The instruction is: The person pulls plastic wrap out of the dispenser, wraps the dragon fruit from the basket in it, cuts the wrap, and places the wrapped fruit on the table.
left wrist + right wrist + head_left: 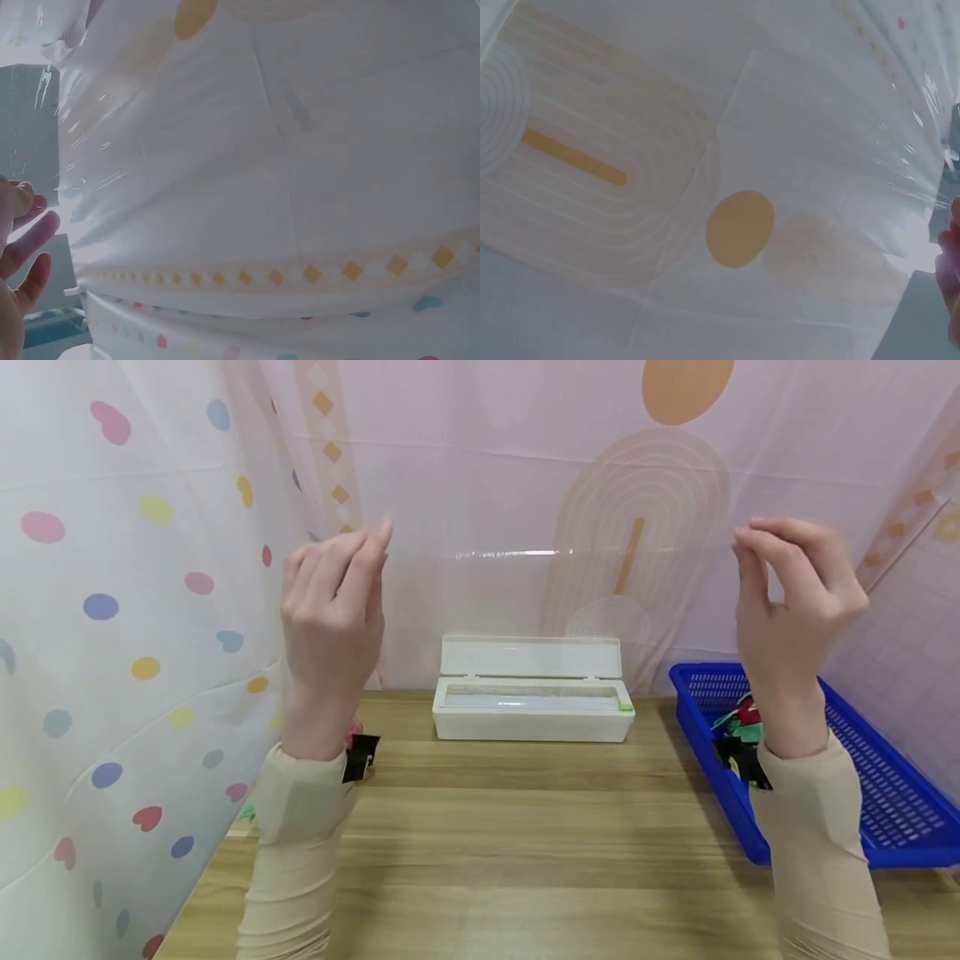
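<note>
A clear sheet of cling film is stretched between my two raised hands, showing mostly by its glints. The left hand pinches one end of it, with the fingertips turned inward. At the other end, the right hand pinches the film between thumb and fingers. Creases in the cling film run toward the right fingertips in the right wrist view. Below and between the hands, a white cling film dispenser box stands on the table with its lid up.
A blue plastic basket stands at the right, partly behind my right forearm, with red and green items in it. A small pink thing shows behind my left wrist. Patterned curtains hang behind and beside the wooden table.
</note>
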`<state>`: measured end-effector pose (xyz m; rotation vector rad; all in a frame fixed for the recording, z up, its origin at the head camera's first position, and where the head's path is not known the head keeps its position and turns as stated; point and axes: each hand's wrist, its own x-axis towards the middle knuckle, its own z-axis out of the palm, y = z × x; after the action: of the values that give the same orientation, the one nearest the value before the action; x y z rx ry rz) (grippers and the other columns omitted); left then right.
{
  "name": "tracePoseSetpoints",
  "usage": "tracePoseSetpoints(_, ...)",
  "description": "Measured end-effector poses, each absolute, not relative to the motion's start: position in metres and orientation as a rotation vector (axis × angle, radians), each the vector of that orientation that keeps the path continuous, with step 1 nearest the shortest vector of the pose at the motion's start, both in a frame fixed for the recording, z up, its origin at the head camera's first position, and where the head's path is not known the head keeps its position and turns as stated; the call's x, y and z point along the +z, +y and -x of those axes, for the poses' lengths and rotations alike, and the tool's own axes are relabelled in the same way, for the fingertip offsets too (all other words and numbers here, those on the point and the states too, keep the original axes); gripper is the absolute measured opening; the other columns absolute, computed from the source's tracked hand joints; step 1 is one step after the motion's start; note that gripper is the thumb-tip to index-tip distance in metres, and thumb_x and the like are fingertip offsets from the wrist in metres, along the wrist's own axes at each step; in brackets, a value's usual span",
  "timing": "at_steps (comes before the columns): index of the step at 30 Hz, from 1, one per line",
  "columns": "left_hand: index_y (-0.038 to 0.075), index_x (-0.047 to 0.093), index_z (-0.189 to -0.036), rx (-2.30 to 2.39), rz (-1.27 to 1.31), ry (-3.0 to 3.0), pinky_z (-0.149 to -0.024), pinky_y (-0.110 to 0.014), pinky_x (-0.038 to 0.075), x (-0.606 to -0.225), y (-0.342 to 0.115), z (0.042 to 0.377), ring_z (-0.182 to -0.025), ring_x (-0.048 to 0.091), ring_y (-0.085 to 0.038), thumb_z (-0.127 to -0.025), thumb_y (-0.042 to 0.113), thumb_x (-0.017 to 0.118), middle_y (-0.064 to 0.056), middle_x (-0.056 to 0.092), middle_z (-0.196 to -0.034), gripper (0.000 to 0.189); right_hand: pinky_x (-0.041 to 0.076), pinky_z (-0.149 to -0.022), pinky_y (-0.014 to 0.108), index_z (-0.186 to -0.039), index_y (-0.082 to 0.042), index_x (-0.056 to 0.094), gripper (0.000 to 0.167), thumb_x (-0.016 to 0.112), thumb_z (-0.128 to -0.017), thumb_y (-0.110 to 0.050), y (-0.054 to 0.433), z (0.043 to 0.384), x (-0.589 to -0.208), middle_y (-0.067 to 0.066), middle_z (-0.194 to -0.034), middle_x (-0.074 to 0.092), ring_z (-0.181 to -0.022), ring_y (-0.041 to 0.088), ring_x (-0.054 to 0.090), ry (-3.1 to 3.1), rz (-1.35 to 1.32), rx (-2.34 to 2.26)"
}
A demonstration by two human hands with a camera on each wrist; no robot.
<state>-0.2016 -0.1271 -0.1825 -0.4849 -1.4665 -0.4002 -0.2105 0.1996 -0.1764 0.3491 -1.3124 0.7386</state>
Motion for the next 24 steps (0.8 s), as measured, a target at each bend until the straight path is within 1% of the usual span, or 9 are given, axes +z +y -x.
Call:
tracePoseSetpoints(2, 0.002, 0.071, -0.104, -0.386, 0.508, -1.484, -0.078, -0.044, 0.048, -0.187, -0.130, 0.193, -0.085, 0.065, -0.033, -0.093, 0.005, 0.057, -0.015, 0.071, -0.094, 0.018, 0.051, -0.080, 0.020, -0.081, -0.002, 0.075, 0.009, 0.072, -0.083, -0.011, 0.201, 0.202, -0.183, 0.015, -0.086, 0.071, -0.081, 0.036, 0.067, -1.308, -0.383, 0.730)
tracePoseSetpoints(6, 0.001, 0.071, -0.101, -0.355, 0.566, -1.514, -0.078, -0.045, 0.049, -0.196, -0.136, 0.173, -0.084, 0.067, -0.032, -0.090, -0.004, 0.058, -0.015, 0.073, -0.095, 0.018, 0.051, -0.081, 0.015, -0.080, -0.001, 0.075, 0.004, 0.072, -0.081, -0.003, 0.207, 0.182, -0.194, 0.017, -0.084, 0.072, -0.075, 0.038, 0.066, -1.335, -0.487, 0.698)
tracePoseSetpoints(10, 0.000, 0.072, -0.098, -0.337, 0.640, -1.510, -0.078, -0.046, 0.050, -0.205, -0.143, 0.155, -0.083, 0.067, -0.031, -0.085, -0.014, 0.057, -0.015, 0.073, -0.093, 0.024, 0.043, -0.073, 0.006, -0.078, 0.003, 0.074, 0.012, 0.069, -0.085, -0.005, 0.220, 0.155, -0.202, 0.021, -0.081, 0.071, -0.067, 0.035, 0.064, -1.434, -0.682, 0.658)
tracePoseSetpoints(12, 0.000, 0.072, -0.098, -0.334, 0.690, -1.517, -0.079, -0.045, 0.049, -0.210, -0.147, 0.145, -0.083, 0.067, -0.030, -0.082, -0.017, 0.056, -0.015, 0.073, -0.092, 0.028, 0.038, -0.067, 0.006, -0.077, 0.005, 0.073, 0.020, 0.067, -0.088, -0.010, 0.228, 0.140, -0.205, 0.022, -0.079, 0.070, -0.065, 0.028, 0.063, -1.491, -0.803, 0.649)
tracePoseSetpoints(14, 0.000, 0.072, -0.098, -0.318, 0.748, -1.521, -0.080, -0.043, 0.049, -0.215, -0.150, 0.135, -0.082, 0.067, -0.030, -0.081, -0.018, 0.056, -0.016, 0.073, -0.092, 0.029, 0.041, -0.067, 0.007, -0.076, 0.007, 0.072, 0.023, 0.066, -0.089, -0.012, 0.237, 0.127, -0.209, 0.021, -0.080, 0.071, -0.070, 0.021, 0.066, -1.529, -0.959, 0.682)
tracePoseSetpoints(16, -0.001, 0.072, -0.097, -0.300, 0.810, -1.518, -0.080, -0.042, 0.050, -0.221, -0.153, 0.124, -0.081, 0.067, -0.030, -0.084, -0.015, 0.057, -0.016, 0.073, -0.092, 0.025, 0.046, -0.072, 0.008, -0.077, 0.008, 0.072, 0.024, 0.065, -0.089, -0.012, 0.247, 0.118, -0.215, 0.020, -0.083, 0.072, -0.076, 0.017, 0.067, -1.570, -1.116, 0.707)
tracePoseSetpoints(18, -0.002, 0.072, -0.096, -0.283, 0.884, -1.512, -0.081, -0.040, 0.050, -0.227, -0.157, 0.114, -0.078, 0.068, -0.031, -0.088, -0.009, 0.057, -0.016, 0.074, -0.090, 0.019, 0.049, -0.083, 0.011, -0.081, 0.008, 0.072, 0.022, 0.065, -0.089, -0.011, 0.259, 0.111, -0.223, 0.020, -0.089, 0.072, -0.086, 0.017, 0.068, -1.634, -1.263, 0.722)
tracePoseSetpoints(20, -0.002, 0.073, -0.096, -0.261, 0.951, -1.508, -0.082, -0.039, 0.051, -0.234, -0.160, 0.104, -0.076, 0.069, -0.030, -0.091, -0.005, 0.055, -0.016, 0.074, -0.090, 0.019, 0.048, -0.092, 0.014, -0.087, 0.006, 0.073, 0.021, 0.063, -0.091, -0.012, 0.272, 0.107, -0.232, 0.021, -0.096, 0.071, -0.093, 0.020, 0.068, -1.713, -1.377, 0.706)
tracePoseSetpoints(24, -0.001, 0.073, -0.099, -0.213, 1.073, -1.557, -0.085, -0.037, 0.050, -0.249, -0.169, 0.086, -0.078, 0.071, -0.026, -0.093, 0.001, 0.052, -0.014, 0.075, -0.094, 0.022, 0.045, -0.099, 0.018, -0.094, 0.005, 0.072, 0.020, 0.062, -0.091, -0.012, 0.288, 0.097, -0.250, 0.022, -0.102, 0.070, -0.099, 0.024, 0.066, -1.812, -1.522, 0.691)
